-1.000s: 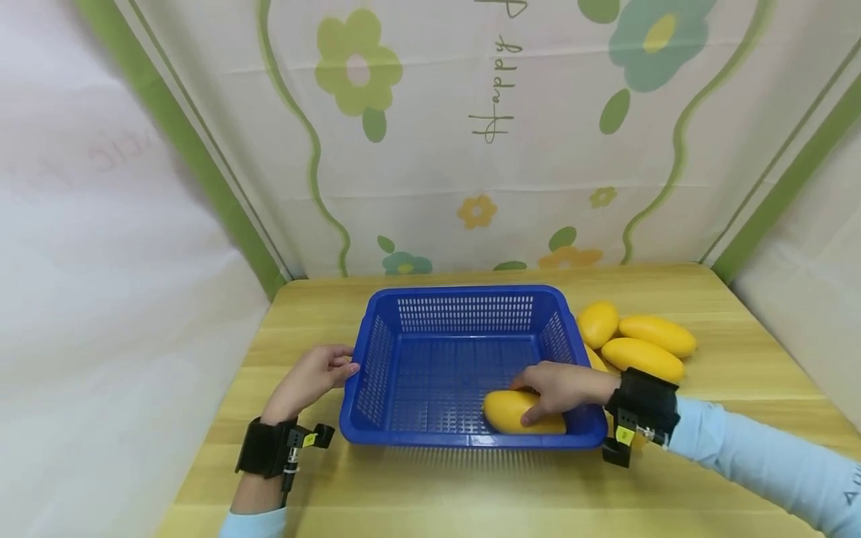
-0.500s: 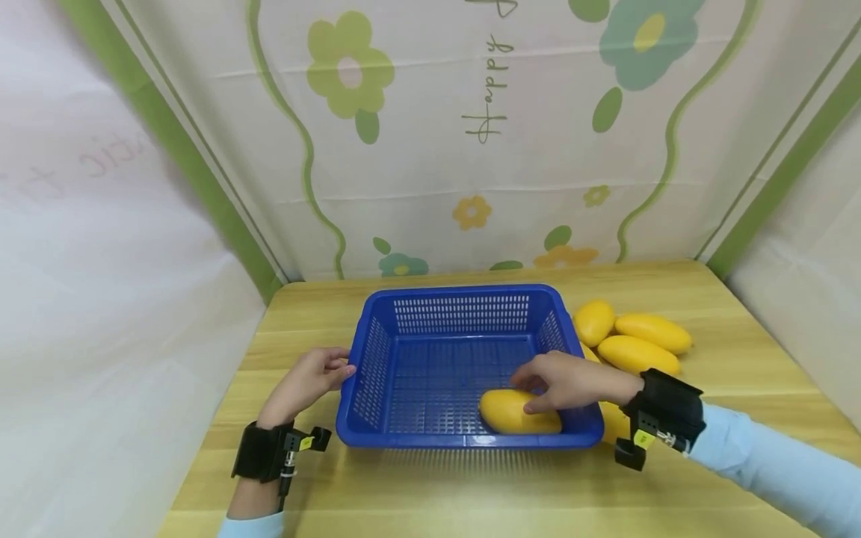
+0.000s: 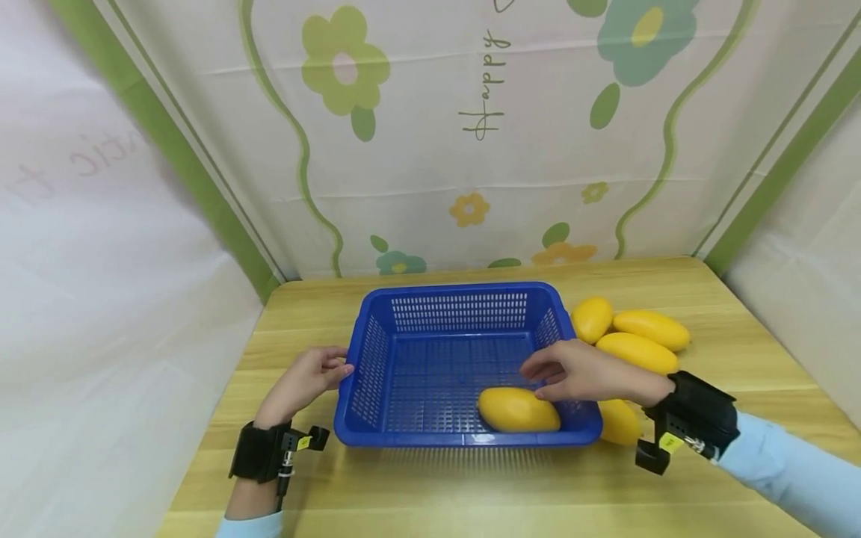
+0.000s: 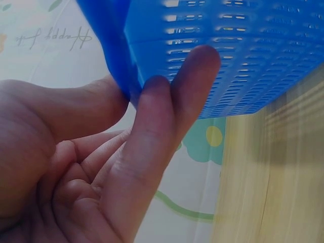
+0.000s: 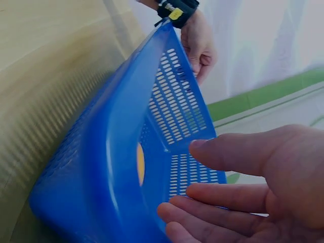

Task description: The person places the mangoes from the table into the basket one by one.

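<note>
Across twelve o'clock hangs a flowered cloth (image 3: pixel 417 149), behind the far edge of the wooden table (image 3: pixel 437 493). Central on the table sits a blue basket (image 3: pixel 444 366), and I count the hours from its middle. My right sleeve (image 3: pixel 794 463), pale blue, lies out towards four. At nine, my left hand (image 3: pixel 303 381) pinches the basket's rim between thumb and fingers, fingertips against the outer mesh. At three, my right hand (image 3: pixel 588 370) hangs over the opposite rim, fingers relaxed and thumb apart from them. Between four and five, a yellow mango (image 3: pixel 518 411) lies on the basket's floor, near my right thumb. Outside, three more mangoes (image 3: pixel 637 353) cluster between two and three, and a lone mango (image 3: pixel 622 422) shows near four, partly hidden by the basket. Black bands (image 3: pixel 252 452) ring both my wrists.
</note>
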`<action>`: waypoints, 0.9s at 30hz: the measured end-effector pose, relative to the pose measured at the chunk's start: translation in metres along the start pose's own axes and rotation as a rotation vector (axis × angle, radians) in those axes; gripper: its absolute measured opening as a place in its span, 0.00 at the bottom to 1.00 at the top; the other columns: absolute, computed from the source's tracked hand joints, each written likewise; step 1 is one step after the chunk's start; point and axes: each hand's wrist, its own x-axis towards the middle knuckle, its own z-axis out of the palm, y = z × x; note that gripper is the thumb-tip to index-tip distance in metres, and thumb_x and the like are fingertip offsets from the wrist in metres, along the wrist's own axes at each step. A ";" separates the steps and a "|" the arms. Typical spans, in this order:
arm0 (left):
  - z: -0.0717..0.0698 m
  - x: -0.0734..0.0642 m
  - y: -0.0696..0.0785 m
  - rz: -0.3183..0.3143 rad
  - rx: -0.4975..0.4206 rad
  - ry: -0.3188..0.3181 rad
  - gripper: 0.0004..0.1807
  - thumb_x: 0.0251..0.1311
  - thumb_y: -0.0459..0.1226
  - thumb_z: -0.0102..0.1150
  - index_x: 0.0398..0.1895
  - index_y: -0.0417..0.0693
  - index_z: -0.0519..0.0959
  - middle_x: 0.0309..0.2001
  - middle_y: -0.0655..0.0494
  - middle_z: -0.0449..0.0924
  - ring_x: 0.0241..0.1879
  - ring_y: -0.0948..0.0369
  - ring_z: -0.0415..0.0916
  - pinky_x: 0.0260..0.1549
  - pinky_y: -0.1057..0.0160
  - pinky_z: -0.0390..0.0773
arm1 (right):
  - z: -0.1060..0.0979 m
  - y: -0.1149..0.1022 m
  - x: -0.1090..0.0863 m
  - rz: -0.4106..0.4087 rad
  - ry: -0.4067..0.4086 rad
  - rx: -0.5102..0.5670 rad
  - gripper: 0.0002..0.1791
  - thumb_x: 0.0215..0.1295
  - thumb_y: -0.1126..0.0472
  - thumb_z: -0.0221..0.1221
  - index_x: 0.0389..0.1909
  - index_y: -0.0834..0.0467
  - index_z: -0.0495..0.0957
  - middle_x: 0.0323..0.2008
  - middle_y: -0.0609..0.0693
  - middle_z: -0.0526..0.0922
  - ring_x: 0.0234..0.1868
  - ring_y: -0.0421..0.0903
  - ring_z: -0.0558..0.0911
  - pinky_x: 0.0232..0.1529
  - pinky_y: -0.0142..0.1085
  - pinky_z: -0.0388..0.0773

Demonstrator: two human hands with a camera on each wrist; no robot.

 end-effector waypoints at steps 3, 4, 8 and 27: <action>0.000 0.000 0.000 -0.004 -0.004 0.004 0.22 0.73 0.32 0.51 0.65 0.24 0.68 0.47 0.38 0.85 0.46 0.50 0.86 0.44 0.55 0.88 | -0.004 -0.001 -0.006 0.000 0.019 0.028 0.22 0.66 0.59 0.65 0.56 0.67 0.78 0.53 0.62 0.83 0.53 0.58 0.84 0.50 0.36 0.86; 0.000 0.000 0.000 -0.005 -0.006 0.004 0.22 0.73 0.32 0.51 0.65 0.24 0.68 0.47 0.38 0.85 0.46 0.50 0.86 0.44 0.55 0.88 | -0.005 -0.002 -0.009 0.002 0.024 0.034 0.22 0.66 0.58 0.64 0.56 0.67 0.78 0.53 0.62 0.83 0.53 0.58 0.84 0.50 0.36 0.86; 0.000 0.000 0.000 -0.006 -0.010 0.006 0.22 0.73 0.31 0.51 0.65 0.24 0.68 0.47 0.38 0.85 0.46 0.50 0.86 0.45 0.55 0.88 | -0.009 -0.003 -0.017 0.022 0.058 0.043 0.22 0.67 0.57 0.64 0.56 0.65 0.78 0.53 0.61 0.83 0.52 0.54 0.85 0.49 0.35 0.86; 0.000 0.000 -0.002 0.006 -0.006 0.005 0.22 0.73 0.32 0.51 0.65 0.25 0.68 0.48 0.38 0.85 0.45 0.50 0.86 0.44 0.55 0.88 | -0.017 0.014 -0.037 0.003 0.126 0.096 0.14 0.68 0.61 0.63 0.49 0.66 0.80 0.45 0.58 0.85 0.44 0.38 0.85 0.46 0.33 0.87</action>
